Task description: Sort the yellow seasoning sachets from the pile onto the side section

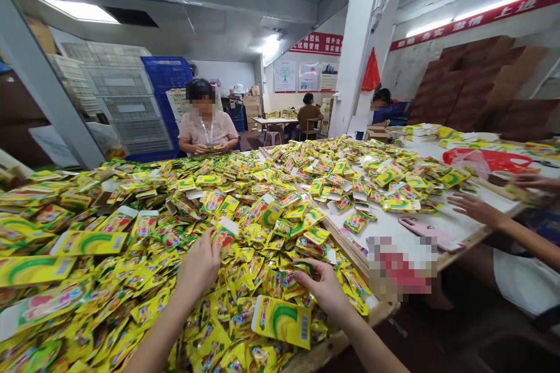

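Observation:
My left hand [199,265] is closed on a small yellow and white carton [225,234], held upright by its side with its white end up. To its right, my right hand [326,288] is bent over the heap, thumb and fingers closing at a small yellow sachet [284,281]. Under and around both hands lies a deep pile of shiny yellow sachets [210,320]. Just below my right hand rests a flat yellow carton [282,322] with a green arc and a barcode. More cartons [94,242] lie on the pile at the left.
A wooden strip [345,247] edges my table section. On the white table beyond lie heaped cartons [394,178], a pink phone [429,232] and a red plastic bag [485,158]. A co-worker's hand [476,208] reaches in from the right. Another person [207,125] works across the table.

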`<state>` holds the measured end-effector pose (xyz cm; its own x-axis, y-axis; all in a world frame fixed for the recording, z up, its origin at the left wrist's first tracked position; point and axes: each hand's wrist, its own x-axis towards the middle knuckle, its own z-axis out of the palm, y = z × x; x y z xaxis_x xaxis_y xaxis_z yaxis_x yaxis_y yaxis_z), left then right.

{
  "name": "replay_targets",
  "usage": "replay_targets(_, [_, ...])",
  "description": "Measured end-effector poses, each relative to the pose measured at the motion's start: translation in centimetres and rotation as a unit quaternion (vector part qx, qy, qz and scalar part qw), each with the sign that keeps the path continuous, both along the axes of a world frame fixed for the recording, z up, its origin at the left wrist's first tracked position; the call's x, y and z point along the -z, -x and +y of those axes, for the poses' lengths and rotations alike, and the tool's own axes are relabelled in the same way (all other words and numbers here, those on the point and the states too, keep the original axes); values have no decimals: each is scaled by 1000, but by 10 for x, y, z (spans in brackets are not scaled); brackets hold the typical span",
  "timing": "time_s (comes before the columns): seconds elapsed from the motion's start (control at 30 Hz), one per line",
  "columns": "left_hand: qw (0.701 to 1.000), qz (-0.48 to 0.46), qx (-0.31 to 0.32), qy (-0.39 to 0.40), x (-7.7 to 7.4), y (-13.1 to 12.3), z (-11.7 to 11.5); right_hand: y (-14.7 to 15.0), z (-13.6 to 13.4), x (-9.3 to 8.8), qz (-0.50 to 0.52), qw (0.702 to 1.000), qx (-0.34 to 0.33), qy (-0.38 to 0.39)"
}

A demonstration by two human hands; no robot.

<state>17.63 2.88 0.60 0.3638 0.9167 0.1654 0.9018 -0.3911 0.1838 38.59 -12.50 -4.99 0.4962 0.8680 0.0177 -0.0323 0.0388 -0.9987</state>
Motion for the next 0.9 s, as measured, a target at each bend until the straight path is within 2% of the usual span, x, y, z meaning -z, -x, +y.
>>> replay_targets(0.1, [992,-120,25,17,10,13,-26,8,9,-13,-17,999,21,-46])
replay_targets(0.2, [974,-212,77,1,19,17,-58,23,18,-38,-89,985,62,-136])
replay_targets(0.3, [960,-264,87,-43,24,15,-80,42,25,-62,-219,945,70,-232])
replay_targets(0.37, [953,-287,72,-69,26,15,-88,52,29,-72,-306,916,24,-259])
replay_targets(0.47, [946,-304,62,-99,30,16,-93,55,33,-80,-378,895,-101,-212])
replay_targets(0.53, [943,-305,77,-110,34,17,-95,52,36,-83,-381,894,-185,-146])
replay_targets(0.6, [942,-297,96,-122,38,19,-96,49,39,-83,-346,904,-237,-80])
replay_targets(0.67, [943,-277,106,-150,42,22,-96,48,42,-81,-281,926,-250,-41])
replay_targets(0.77, [941,-244,91,-216,46,26,-98,52,44,-77,-184,949,-254,-26])
replay_targets(0.83, [935,-231,84,-254,49,27,-100,56,45,-74,-182,949,-256,-31])
replay_targets(0.9, [931,-233,86,-268,52,26,-103,61,44,-70,-231,943,-233,-51])
